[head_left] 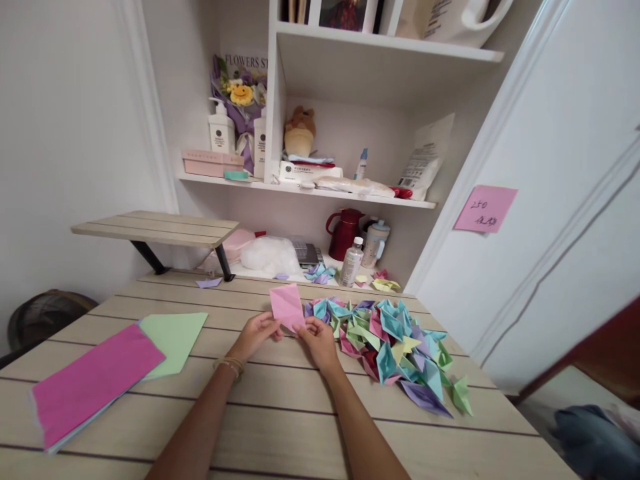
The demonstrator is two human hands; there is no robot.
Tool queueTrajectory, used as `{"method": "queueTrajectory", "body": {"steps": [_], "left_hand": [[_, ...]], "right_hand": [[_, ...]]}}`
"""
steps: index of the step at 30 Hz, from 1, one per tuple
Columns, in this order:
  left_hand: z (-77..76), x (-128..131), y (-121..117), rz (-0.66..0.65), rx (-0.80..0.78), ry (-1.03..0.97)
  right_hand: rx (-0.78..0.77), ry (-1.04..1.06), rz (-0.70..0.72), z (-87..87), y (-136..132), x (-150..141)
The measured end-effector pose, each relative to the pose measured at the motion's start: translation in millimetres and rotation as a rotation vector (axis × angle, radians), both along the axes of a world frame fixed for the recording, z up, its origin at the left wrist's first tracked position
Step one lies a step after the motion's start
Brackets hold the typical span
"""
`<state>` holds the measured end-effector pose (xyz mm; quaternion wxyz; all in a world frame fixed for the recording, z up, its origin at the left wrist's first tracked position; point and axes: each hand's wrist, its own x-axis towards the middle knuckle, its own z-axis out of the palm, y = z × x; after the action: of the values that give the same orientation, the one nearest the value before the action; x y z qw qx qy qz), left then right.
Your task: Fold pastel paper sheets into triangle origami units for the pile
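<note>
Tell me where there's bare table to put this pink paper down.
Bare boards lie between the paper stack and both hands, left hand and right hand, holding the pink sheet. Crowded: the origami pile on the right.

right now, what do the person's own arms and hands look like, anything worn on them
Both forearms are bare, with no sleeves in view. The left hand has a thin stack of pale, gold-toned bangles at its wrist. The right hand shows no bracelet, watch or glove. No rings can be made out on either.

Soft, even daylight, bright white walls, faint shadows under the shelf (305, 190), no glare, straight lines bend at the edges, bottom right corner blurry
</note>
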<state>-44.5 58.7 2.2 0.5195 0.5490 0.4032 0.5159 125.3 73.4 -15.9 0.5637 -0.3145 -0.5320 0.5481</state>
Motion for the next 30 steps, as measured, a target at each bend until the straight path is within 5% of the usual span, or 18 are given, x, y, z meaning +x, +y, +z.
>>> {"method": "queueTrajectory", "body": {"steps": [6,11,17,30], "left_hand": [[3.8,0.2,-3.2,-0.087,-0.050,-0.099],[6.9,1.3,-3.4,0.055,-0.017,-0.125],[2.4,2.9,-0.7,0.053,-0.016,-0.183],[12.2,0.7,-7.9,0.145,-0.053,-0.080]], "right_hand": [[0.147,-0.166,-0.073,-1.1,0.4,2.1],[0.256,-0.176,-0.127,-1.1,-0.8,3.6],[0.189,-0.133,-0.010,3.9,-5.8,1.0],[0.104,-0.086,-0.102,4.6,-1.5,2.7]]}}
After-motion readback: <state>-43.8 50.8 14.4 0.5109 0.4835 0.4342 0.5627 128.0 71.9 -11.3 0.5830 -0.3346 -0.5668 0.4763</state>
